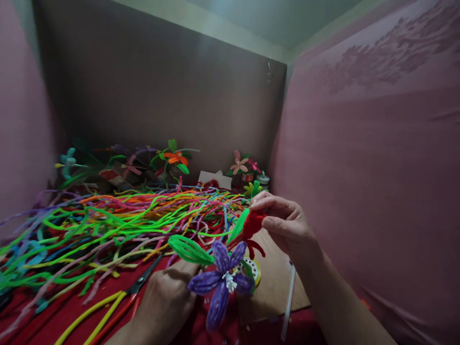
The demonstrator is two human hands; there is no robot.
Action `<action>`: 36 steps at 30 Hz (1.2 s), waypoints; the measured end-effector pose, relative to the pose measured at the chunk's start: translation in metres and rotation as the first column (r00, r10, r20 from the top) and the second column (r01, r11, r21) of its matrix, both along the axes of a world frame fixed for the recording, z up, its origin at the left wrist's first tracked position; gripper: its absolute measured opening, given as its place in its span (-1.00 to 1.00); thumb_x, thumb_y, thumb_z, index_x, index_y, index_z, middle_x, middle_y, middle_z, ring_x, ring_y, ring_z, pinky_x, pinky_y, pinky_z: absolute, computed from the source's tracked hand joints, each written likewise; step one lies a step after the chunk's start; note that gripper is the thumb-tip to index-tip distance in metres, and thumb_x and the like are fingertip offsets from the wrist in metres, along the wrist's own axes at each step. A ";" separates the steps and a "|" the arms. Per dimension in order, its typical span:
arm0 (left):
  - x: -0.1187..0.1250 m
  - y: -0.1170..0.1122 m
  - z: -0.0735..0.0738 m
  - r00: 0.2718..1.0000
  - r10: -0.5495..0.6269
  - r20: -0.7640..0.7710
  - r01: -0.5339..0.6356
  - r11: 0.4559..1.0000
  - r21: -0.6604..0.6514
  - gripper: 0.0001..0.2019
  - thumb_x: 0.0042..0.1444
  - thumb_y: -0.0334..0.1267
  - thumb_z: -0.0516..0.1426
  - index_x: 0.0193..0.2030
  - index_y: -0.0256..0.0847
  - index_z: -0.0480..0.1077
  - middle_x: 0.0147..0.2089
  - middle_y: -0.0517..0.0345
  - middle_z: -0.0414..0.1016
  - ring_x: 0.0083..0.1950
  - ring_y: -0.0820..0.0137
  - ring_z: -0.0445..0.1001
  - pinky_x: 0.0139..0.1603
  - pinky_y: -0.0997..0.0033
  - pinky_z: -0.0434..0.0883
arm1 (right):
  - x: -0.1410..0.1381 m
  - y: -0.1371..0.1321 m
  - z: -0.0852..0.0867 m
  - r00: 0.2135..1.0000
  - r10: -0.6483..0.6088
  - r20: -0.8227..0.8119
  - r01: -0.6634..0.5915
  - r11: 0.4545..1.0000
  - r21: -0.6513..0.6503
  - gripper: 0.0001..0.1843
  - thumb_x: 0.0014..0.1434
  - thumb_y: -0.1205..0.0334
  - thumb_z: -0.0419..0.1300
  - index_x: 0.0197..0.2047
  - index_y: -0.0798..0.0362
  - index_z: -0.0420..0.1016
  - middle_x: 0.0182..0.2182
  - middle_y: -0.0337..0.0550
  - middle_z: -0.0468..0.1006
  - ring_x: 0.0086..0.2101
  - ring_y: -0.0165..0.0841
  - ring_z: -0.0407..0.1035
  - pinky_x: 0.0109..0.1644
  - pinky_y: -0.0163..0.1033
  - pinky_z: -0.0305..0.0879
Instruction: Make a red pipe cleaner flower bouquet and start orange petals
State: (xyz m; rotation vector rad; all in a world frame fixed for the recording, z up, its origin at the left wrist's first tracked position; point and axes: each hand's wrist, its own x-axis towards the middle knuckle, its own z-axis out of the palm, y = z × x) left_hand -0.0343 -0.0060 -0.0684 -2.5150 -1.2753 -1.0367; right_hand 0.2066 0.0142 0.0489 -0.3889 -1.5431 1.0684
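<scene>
A purple pipe-cleaner flower with white stamens faces me, a green looped leaf beside it. My left hand is closed just behind and below this flower, gripping the spray; its fingertips and the stem are hidden by petals and leaf. My right hand pinches a red pipe-cleaner bloom between thumb and fingers, above and to the right of the purple flower. Another green leaf stands against the red bloom, and red curled strands hang under it.
Many coloured pipe cleaners spread over the red cloth at left. Scissors with yellow and red handles lie near my left hand. A brown board, a yellow-rimmed spool and a clear stick lie right. Finished flowers stand behind.
</scene>
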 end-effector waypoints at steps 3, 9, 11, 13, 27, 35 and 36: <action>-0.001 0.002 -0.004 1.000 -0.024 0.018 0.024 0.998 0.051 -0.76 0.07 -0.46 -0.04 -0.52 -0.17 0.35 -0.56 0.19 0.45 -0.57 0.44 0.43 -0.54 0.50 0.25 | 0.000 0.001 0.000 1.000 0.013 0.020 -0.013 1.000 -0.006 -0.78 -0.06 0.19 0.37 -0.26 -0.06 0.61 -0.27 -0.18 0.43 -0.25 -0.39 0.31 -0.18 -0.27 0.31; 0.001 0.002 -0.004 1.000 -0.025 -0.007 0.025 0.999 0.027 -0.73 0.06 -0.45 -0.03 -0.60 -0.17 0.33 -0.58 0.19 0.46 -0.56 0.44 0.43 -0.54 0.50 0.24 | 0.000 -0.002 -0.001 0.996 0.053 0.078 -0.054 0.998 0.013 -0.78 -0.01 0.24 0.35 -0.22 -0.03 0.58 -0.24 -0.13 0.50 -0.16 -0.32 0.36 -0.05 -0.16 0.32; 0.003 0.001 0.000 0.999 -0.038 0.009 0.038 0.999 0.013 -0.72 0.05 -0.46 -0.02 -0.61 -0.17 0.34 -0.58 0.20 0.46 -0.55 0.44 0.44 -0.55 0.51 0.23 | 0.001 -0.003 -0.002 0.994 0.070 0.088 -0.071 0.997 0.016 -0.76 -0.02 0.25 0.35 -0.20 -0.02 0.58 -0.24 -0.13 0.50 -0.18 -0.33 0.37 -0.06 -0.18 0.33; 0.004 -0.001 0.004 0.998 -0.052 0.026 0.052 0.998 -0.025 -0.71 0.03 -0.48 -0.02 -0.62 -0.17 0.35 -0.57 0.21 0.47 -0.54 0.46 0.45 -0.55 0.55 0.23 | 0.001 -0.004 -0.002 0.991 0.101 0.086 -0.103 0.994 0.025 -0.70 -0.03 0.23 0.36 -0.16 -0.01 0.57 -0.24 -0.13 0.50 -0.20 -0.36 0.38 -0.11 -0.24 0.36; 0.005 -0.002 0.003 0.986 -0.090 0.141 0.115 0.977 -0.179 -0.74 0.02 -0.40 0.01 -0.63 -0.16 0.39 -0.59 0.19 0.46 -0.56 0.46 0.42 -0.56 0.57 0.29 | 0.001 -0.005 -0.001 0.986 0.119 0.114 -0.123 0.992 0.029 -0.66 -0.06 0.21 0.39 -0.14 -0.03 0.60 -0.27 -0.16 0.40 -0.26 -0.43 0.29 -0.20 -0.35 0.35; 0.006 -0.001 0.003 0.984 -0.119 0.132 0.138 0.980 -0.143 -0.76 0.00 -0.39 0.02 -0.62 -0.17 0.38 -0.58 0.18 0.46 -0.57 0.47 0.41 -0.57 0.59 0.29 | 0.001 -0.006 0.000 0.986 0.091 0.140 -0.099 0.994 0.051 -0.80 0.01 0.24 0.34 -0.23 -0.01 0.61 -0.31 -0.15 0.44 -0.26 -0.41 0.31 -0.18 -0.30 0.29; 0.006 -0.001 0.003 0.985 -0.121 0.125 0.138 0.982 -0.132 -0.77 0.00 -0.38 0.02 -0.62 -0.17 0.38 -0.57 0.17 0.46 -0.58 0.48 0.41 -0.57 0.60 0.29 | 0.000 -0.006 0.000 0.986 0.085 0.141 -0.093 0.994 0.050 -0.82 0.02 0.25 0.33 -0.24 -0.01 0.61 -0.31 -0.15 0.45 -0.26 -0.41 0.32 -0.18 -0.29 0.29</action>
